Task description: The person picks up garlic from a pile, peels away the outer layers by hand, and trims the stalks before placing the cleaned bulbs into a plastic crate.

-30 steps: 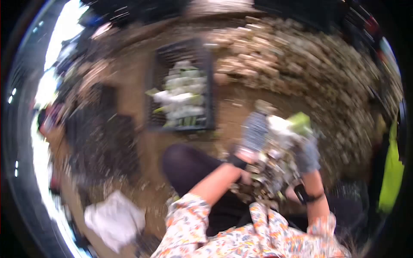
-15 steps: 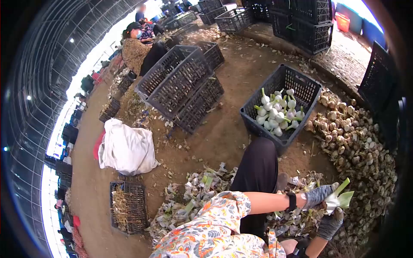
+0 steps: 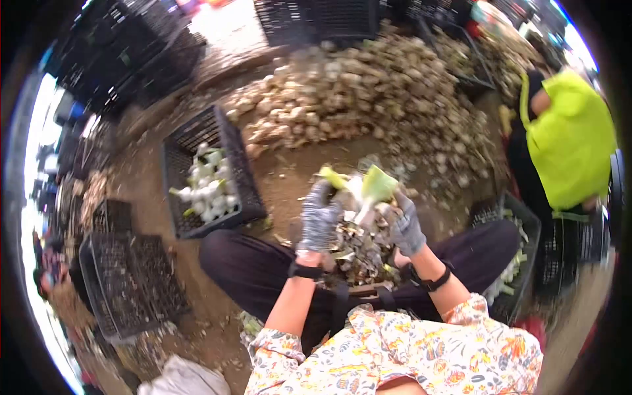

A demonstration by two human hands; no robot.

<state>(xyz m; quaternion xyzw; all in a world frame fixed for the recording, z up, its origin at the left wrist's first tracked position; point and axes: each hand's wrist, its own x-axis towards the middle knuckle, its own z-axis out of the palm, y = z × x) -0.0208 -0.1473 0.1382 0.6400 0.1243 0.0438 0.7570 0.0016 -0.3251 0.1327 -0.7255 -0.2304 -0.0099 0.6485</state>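
Observation:
In grey gloves, both hands are raised over the lap. My left hand [image 3: 318,217] has its fingers wrapped round the left side of a garlic plant [image 3: 361,191] with a white stem and split green leaves. My right hand [image 3: 407,225] is closed at the plant's right side, near its leaf and stem. Beneath them lies a heap of peeled skins and scraps [image 3: 362,253]. To the left stands a black crate [image 3: 242,172] holding trimmed white garlic bulbs [image 3: 212,187].
A large pile of untrimmed garlic [image 3: 368,92] spreads ahead. Another crate [image 3: 520,263] with garlic is at the right, beside a person in a yellow-green top [image 3: 571,138]. Black crates [image 3: 131,286] stand at left, with a white sack [image 3: 184,378] below.
The view has swung to the right, so the garlic pile is now ahead and the bulb crate at left. Both hands appear nearer the middle, still at the plant.

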